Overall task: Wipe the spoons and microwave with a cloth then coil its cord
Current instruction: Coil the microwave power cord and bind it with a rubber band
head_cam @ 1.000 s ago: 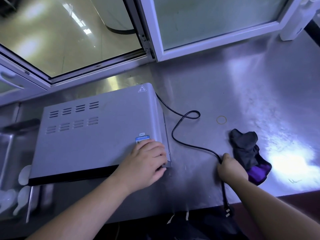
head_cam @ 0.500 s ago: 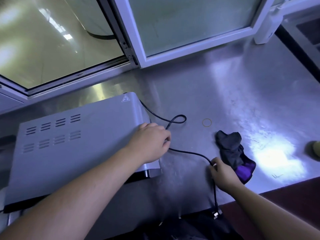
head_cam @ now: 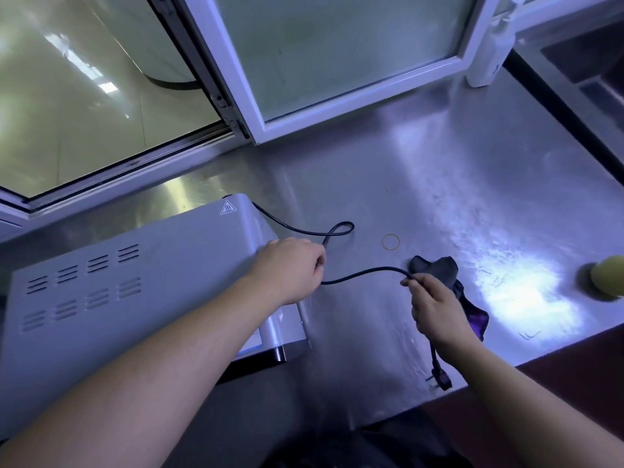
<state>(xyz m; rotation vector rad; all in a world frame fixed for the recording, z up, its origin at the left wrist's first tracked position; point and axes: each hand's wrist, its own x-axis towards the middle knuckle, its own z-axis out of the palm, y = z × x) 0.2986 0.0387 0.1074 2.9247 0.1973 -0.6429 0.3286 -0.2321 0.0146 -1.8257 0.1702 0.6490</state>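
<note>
Evidently set for coiling, the left hand (head_cam: 290,268) curls round the cord (head_cam: 364,273) beside the microwave (head_cam: 135,282), and the right hand (head_cam: 435,309) pinches it further along, with slack arching between them. Just beyond the right hand lie the cloth (head_cam: 435,266) and a rubber band (head_cam: 391,241). The kinked loop past the left hand may snag.

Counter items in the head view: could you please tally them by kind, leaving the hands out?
Microwave: 1
Power cord: 1
Cloth: 1
Rubber band: 1
White bottle: 1
Yellow object, cut off at the edge: 1
Total: 6
</note>
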